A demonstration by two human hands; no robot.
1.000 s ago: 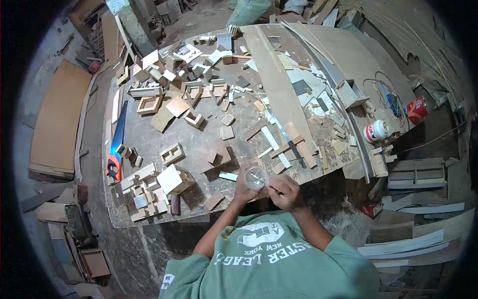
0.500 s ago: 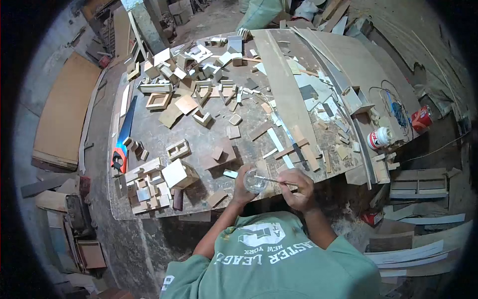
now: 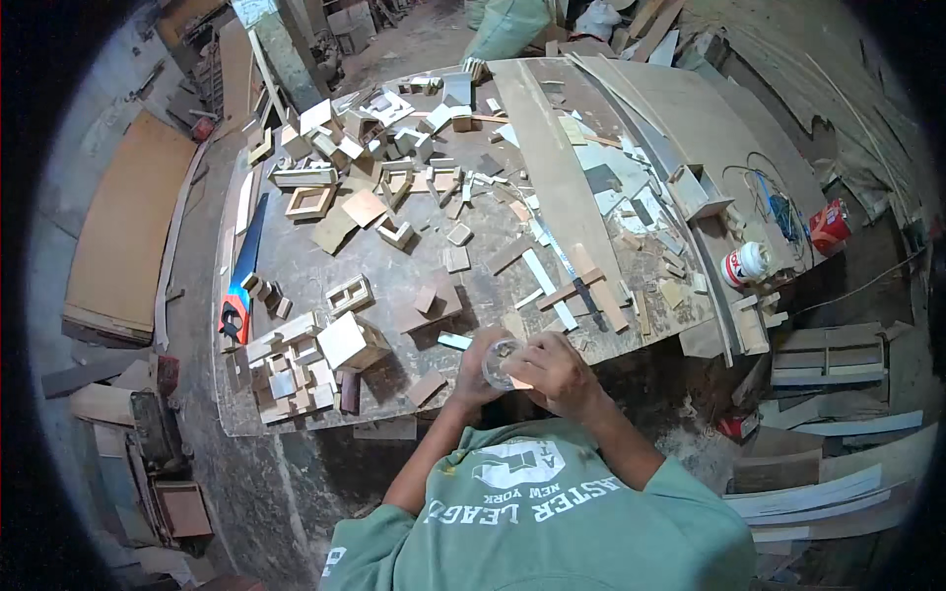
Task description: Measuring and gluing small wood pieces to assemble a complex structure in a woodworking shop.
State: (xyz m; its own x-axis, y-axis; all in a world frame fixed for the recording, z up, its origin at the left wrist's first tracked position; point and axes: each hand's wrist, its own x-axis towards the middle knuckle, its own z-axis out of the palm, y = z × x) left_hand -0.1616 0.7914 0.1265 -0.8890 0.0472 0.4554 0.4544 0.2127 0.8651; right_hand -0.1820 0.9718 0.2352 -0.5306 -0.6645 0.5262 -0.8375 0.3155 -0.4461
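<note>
At the table's near edge, my left hand (image 3: 479, 372) is wrapped round the side of a small clear plastic cup (image 3: 491, 368). My right hand (image 3: 558, 374) is closed in a pinch over the cup's mouth, its fingertips at the rim. The thin stick that it gripped half a second ago is now hidden behind the fingers. What the cup contains is too small to make out. Close to my left hand lie a narrow white strip (image 3: 454, 341) and a brown wooden block (image 3: 428, 388).
Left of my hands stand a wooden box (image 3: 352, 342) and a cluster of small wood pieces (image 3: 296, 379). A handsaw (image 3: 244, 271) lies at the left edge. Crossed strips and a dark-handled blade (image 3: 588, 295) lie to the right, with a white tub (image 3: 746, 263) beyond.
My right hand has moved left and closed in over the cup, so the stick no longer shows. My left hand keeps its grip on the cup.
</note>
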